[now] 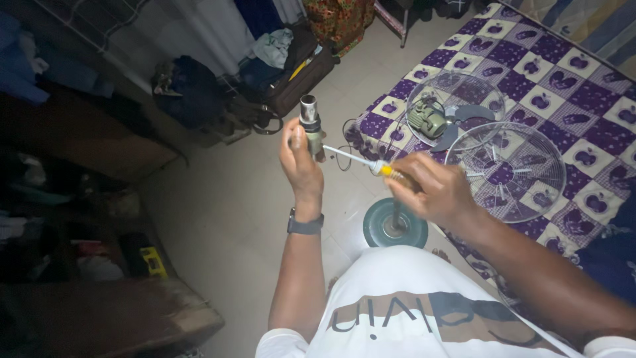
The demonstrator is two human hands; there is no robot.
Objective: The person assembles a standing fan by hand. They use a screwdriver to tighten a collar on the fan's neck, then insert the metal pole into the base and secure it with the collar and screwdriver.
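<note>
My left hand (299,159) holds a short metal fan neck tube (309,122) upright, its open end on top. My right hand (430,189) grips the yellow handle of a screwdriver (361,161), whose thin shaft points left and meets the side of the tube. Below the hands a round green fan base (377,222) with a short pole stands on the tiled floor. A dark watch is on my left wrist.
On the purple checked bedsheet (563,73) at right lie a fan motor with blades in a wire guard (430,119) and a second wire guard (510,169). An open suitcase and bags (291,66) sit at the back. Dark cluttered furniture (79,265) fills the left.
</note>
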